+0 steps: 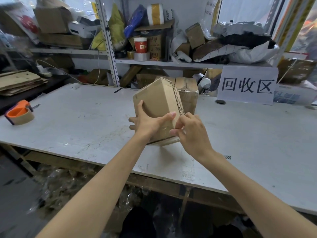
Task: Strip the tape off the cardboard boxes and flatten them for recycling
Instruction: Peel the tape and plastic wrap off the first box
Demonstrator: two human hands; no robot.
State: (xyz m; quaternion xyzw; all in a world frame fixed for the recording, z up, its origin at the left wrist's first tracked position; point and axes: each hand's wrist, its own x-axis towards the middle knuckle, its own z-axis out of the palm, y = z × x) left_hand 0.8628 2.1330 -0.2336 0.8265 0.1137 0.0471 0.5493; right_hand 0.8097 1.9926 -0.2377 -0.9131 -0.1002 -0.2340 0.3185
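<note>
Both hands on my feed: left hand (148,121) grips cardboard box (157,100), thumb across its face | right hand (190,133) pinches its right edge | box tilted over table (82,121)

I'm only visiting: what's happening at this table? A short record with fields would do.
Held: box, tilted, not yet flattened
Left hand: grips the box's left side
Right hand: pinches at its right edge
Behind it: second box on the table
Left side: orange tape dispenser; stack of flattened cardboard
Right side: paper sign
</note>
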